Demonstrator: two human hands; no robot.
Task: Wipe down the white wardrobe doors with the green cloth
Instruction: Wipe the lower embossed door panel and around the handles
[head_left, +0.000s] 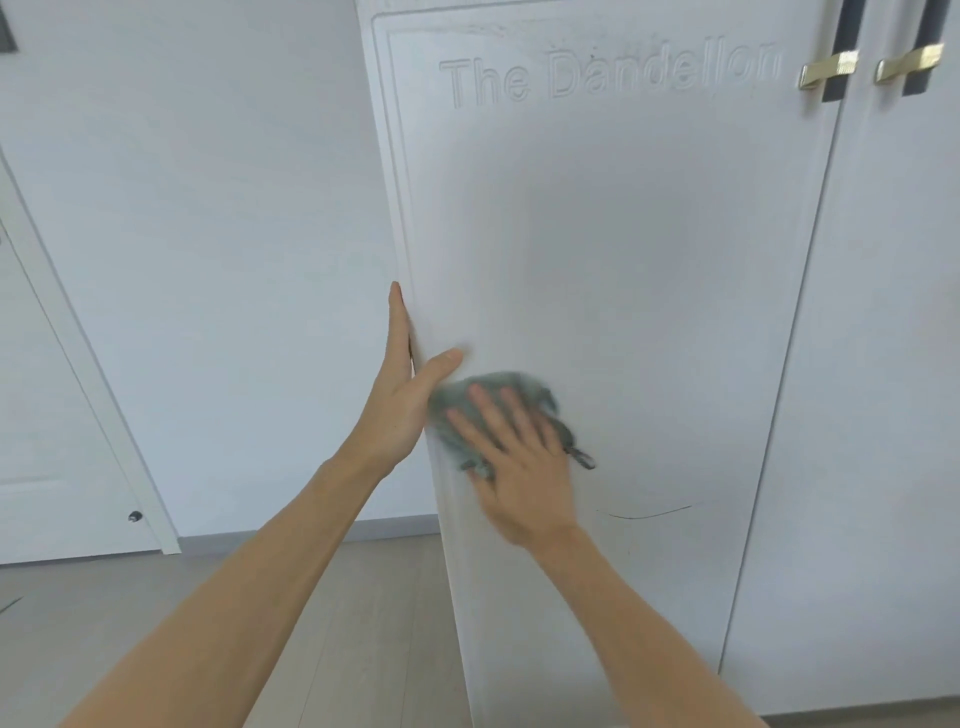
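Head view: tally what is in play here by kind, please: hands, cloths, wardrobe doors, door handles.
Hands: 2, the left hand on the door edge, the right hand flat on the cloth
Cloths: 1, the green cloth
Wardrobe doors: 2, the open door and the next door
Handles: 2, one gold handle and another
Total: 7

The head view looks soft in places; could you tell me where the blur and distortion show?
Head view: motion blur smears the right hand and green cloth; the left hand is sharper; wide-angle bending curves the wardrobe door edges.
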